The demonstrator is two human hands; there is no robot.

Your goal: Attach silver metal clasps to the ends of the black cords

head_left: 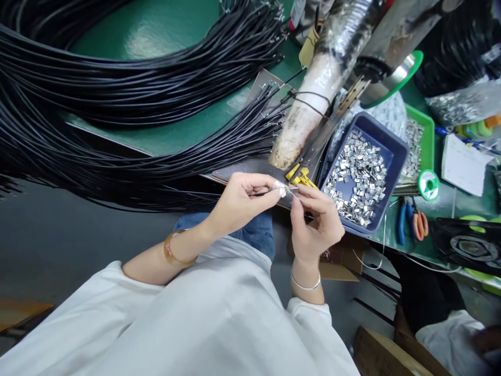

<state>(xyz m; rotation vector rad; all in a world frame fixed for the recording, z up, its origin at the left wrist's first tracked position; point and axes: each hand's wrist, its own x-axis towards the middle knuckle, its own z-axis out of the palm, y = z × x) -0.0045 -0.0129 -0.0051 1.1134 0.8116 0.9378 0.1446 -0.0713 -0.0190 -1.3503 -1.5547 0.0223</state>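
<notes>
My left hand (245, 198) is closed in a pinch around the end of a black cable, with something white wrapped on a fingertip. Facing it, my right hand (317, 222) pinches thin wires (291, 191) at the cable's tip. Just beyond the fingers lies a yellow tool (302, 175). Many black cables (203, 151) run in from the left, their stripped ends fanned out near the hands. To the right stands a blue bin (391, 151) holding small silvery metal pieces (358, 177).
A wrapped roll (309, 99) leans over the green table (141, 31). Farther right are a green tray (428, 138), a wire spool (428, 185), blue and orange-handled pliers (402, 224), a paper (464, 164) and a black fan (473, 245). Another person (450, 329) is at the lower right.
</notes>
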